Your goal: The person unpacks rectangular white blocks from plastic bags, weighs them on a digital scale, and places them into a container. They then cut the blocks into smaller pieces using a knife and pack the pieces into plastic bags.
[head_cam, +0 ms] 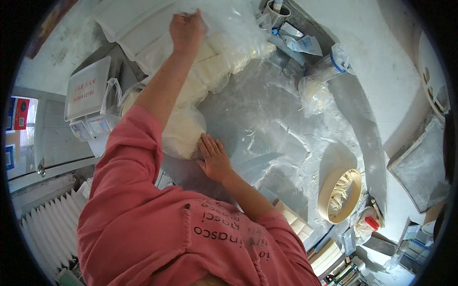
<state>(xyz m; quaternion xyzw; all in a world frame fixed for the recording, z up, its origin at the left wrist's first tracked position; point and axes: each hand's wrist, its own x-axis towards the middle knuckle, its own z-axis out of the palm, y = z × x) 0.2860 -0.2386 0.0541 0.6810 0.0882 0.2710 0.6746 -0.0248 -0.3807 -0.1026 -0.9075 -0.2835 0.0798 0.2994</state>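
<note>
My left hand (pixel 186 31) is shut on a fold of the clear plastic sheet (pixel 229 25) at the top of the view. Under the plastic lie pale, flat stacks that look like dough sheets (pixel 214 69). My right hand (pixel 216 160) rests with its fingers extended against the near end of a rounded, plastic-covered pale stack (pixel 184 134). Nothing is held in it. Beneath is a grey worktop (pixel 264 103) dusted with flour.
At the right stands a round wooden-rimmed sieve (pixel 323 200) with pale dough strips. Behind it are a bag of pale food (pixel 315 94) and a clear container with a blue rim (pixel 323 68). A metal cup (pixel 277 16) stands far back; a lidded white box (pixel 87 89) is at left.
</note>
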